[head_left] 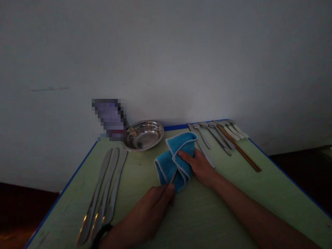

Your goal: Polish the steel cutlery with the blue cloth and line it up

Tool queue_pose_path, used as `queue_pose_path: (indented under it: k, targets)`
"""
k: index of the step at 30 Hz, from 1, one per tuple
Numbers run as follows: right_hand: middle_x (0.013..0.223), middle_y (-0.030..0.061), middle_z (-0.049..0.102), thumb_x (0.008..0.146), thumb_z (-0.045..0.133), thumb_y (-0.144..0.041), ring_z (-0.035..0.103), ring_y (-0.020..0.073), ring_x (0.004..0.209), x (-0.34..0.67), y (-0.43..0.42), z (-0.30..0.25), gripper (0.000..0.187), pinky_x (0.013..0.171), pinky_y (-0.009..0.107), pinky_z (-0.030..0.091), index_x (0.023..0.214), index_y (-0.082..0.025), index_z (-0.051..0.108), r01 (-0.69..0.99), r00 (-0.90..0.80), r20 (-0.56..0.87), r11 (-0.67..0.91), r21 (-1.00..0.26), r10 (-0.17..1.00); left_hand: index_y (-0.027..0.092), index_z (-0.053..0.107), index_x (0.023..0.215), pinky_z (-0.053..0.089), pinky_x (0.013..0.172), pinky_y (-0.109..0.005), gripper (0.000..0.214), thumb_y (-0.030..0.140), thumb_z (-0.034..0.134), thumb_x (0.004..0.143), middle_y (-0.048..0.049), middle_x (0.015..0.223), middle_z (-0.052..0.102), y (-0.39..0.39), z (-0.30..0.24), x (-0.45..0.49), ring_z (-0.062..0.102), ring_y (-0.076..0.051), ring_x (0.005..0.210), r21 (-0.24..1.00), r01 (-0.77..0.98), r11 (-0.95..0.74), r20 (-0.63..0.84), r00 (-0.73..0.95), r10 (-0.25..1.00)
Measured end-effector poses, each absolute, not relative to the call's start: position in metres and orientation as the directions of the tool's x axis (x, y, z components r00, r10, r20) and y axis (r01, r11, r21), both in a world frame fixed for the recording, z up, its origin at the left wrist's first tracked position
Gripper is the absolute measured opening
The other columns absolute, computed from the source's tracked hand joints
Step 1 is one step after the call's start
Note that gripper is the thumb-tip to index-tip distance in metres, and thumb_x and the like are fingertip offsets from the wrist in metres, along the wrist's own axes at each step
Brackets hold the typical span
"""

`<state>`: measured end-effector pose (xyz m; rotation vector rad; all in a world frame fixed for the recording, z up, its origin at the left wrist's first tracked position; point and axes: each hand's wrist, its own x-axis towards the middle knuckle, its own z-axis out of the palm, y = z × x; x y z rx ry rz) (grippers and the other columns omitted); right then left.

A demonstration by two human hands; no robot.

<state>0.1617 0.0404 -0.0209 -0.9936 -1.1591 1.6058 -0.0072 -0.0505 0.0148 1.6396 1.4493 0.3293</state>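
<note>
A blue cloth with pale edging (184, 148) is gripped in my right hand (203, 167), thumb on top and fingers behind it. My left hand (154, 207) is closed around a thin metal utensil (173, 177). Only a short stretch of that utensil shows between the fist and the cloth; its far end is hidden in the folds, so its kind is unclear. Left of my hands, three metal table knives (103, 193) lie side by side. Just beyond the right hand lies another metal utensil (207, 157), partly covered by the cloth.
A shiny metal bowl (144, 136) stands at the table's back edge, beside a pixelated upright object (110, 119). Several metal utensils (219, 138), wooden chopsticks (241, 152) and white-handled utensils (234, 130) lie at back right. Behind the green table (220, 211) rises a wall (166, 62).
</note>
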Motion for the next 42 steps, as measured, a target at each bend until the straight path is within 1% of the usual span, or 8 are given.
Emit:
queue_pose_path:
  k: [4, 9, 17, 20, 24, 27, 35, 42]
  targets:
    - [0.092, 0.0022, 0.071, 0.068, 0.07, -0.041, 0.065, 0.0189, 0.082, 0.162, 0.04, -0.019, 0.03, 0.075, 0.035, 0.051, 0.091, -0.021, 0.065, -0.212, -0.318, -0.106, -0.179, -0.961, 0.942, 0.02, 0.059, 0.088, 0.043, 0.081, -0.026, 0.043, 0.046, 0.026, 0.094, -0.0021, 0.086, 0.063, -0.051, 0.013, -0.008, 0.059, -0.016, 0.082, 0.764, 0.641, 0.076, -0.332, 0.289, 0.898]
    - [0.088, 0.0025, 0.071, 0.072, 0.066, -0.046, 0.066, 0.0187, 0.085, 0.158, 0.039, -0.02, 0.031, 0.083, 0.035, 0.049, 0.089, -0.02, 0.065, -0.401, -0.287, -0.214, -0.32, -0.858, 0.934, 0.02, 0.06, 0.085, 0.042, 0.078, -0.026, 0.044, 0.049, 0.028, 0.094, -0.0014, 0.084, 0.064, -0.051, 0.015, -0.007, 0.059, -0.017, 0.081, 0.753, 0.653, 0.082, -0.344, 0.284, 0.895]
    - [0.089, 0.0018, 0.071, 0.086, 0.049, -0.039, 0.065, 0.0177, 0.087, 0.153, 0.052, -0.015, 0.024, 0.079, 0.034, 0.052, 0.092, -0.021, 0.063, -0.735, -0.013, -0.469, -0.327, -0.595, 0.883, 0.02, 0.062, 0.092, 0.042, 0.078, -0.028, 0.034, 0.044, 0.038, 0.091, -0.0012, 0.087, 0.065, -0.047, 0.032, 0.0, 0.059, -0.018, 0.084, 0.762, 0.647, -0.031, -0.307, 0.402, 0.862]
    - [0.088, 0.002, 0.071, 0.081, 0.055, -0.043, 0.065, 0.0186, 0.086, 0.154, 0.05, -0.017, 0.025, 0.078, 0.034, 0.052, 0.09, -0.021, 0.063, -0.679, -0.055, -0.419, -0.342, -0.65, 0.906, 0.02, 0.062, 0.094, 0.044, 0.076, -0.026, 0.033, 0.043, 0.037, 0.092, -0.0005, 0.084, 0.063, -0.047, 0.031, -0.001, 0.058, -0.016, 0.081, 0.803, 0.596, -0.007, -0.299, 0.413, 0.86]
    - [0.088, 0.002, 0.071, 0.072, 0.065, -0.048, 0.065, 0.0192, 0.086, 0.156, 0.042, -0.022, 0.033, 0.08, 0.034, 0.05, 0.093, -0.022, 0.065, -0.411, -0.176, -0.222, -0.276, -0.869, 0.959, 0.018, 0.06, 0.096, 0.046, 0.057, -0.021, 0.042, 0.049, 0.032, 0.091, 0.0023, 0.068, 0.052, -0.049, 0.022, -0.003, 0.052, -0.012, 0.059, 0.821, 0.542, 0.178, -0.393, 0.311, 0.865]
    - [0.089, 0.003, 0.071, 0.069, 0.068, -0.044, 0.065, 0.0195, 0.084, 0.158, 0.038, -0.022, 0.032, 0.078, 0.034, 0.05, 0.091, -0.021, 0.065, -0.297, -0.24, -0.149, -0.218, -0.93, 0.959, 0.018, 0.059, 0.098, 0.043, 0.048, -0.02, 0.046, 0.052, 0.029, 0.09, 0.0041, 0.064, 0.046, -0.05, 0.018, -0.003, 0.046, -0.01, 0.049, 0.819, 0.516, 0.249, -0.453, 0.317, 0.833]
    - [0.081, 0.0006, 0.071, 0.07, 0.068, -0.04, 0.066, 0.0174, 0.076, 0.159, 0.037, -0.016, 0.024, 0.074, 0.033, 0.05, 0.083, -0.02, 0.065, -0.402, -0.311, -0.181, -0.302, -0.864, 0.933, 0.018, 0.062, 0.094, 0.046, 0.061, -0.021, 0.041, 0.046, 0.032, 0.092, 0.0014, 0.068, 0.055, -0.048, 0.024, -0.003, 0.054, -0.013, 0.063, 0.773, 0.626, 0.102, -0.388, 0.34, 0.857]
    - [0.088, -0.0002, 0.072, 0.076, 0.063, -0.041, 0.066, 0.0183, 0.084, 0.155, 0.047, -0.015, 0.03, 0.08, 0.035, 0.051, 0.1, -0.023, 0.062, -0.651, -0.121, -0.364, -0.351, -0.674, 0.924, 0.023, 0.058, 0.108, 0.045, 0.08, -0.025, 0.027, 0.037, 0.042, 0.091, -0.0009, 0.092, 0.066, -0.048, 0.024, -0.003, 0.06, -0.016, 0.084, 0.792, 0.606, -0.069, -0.225, 0.395, 0.891]
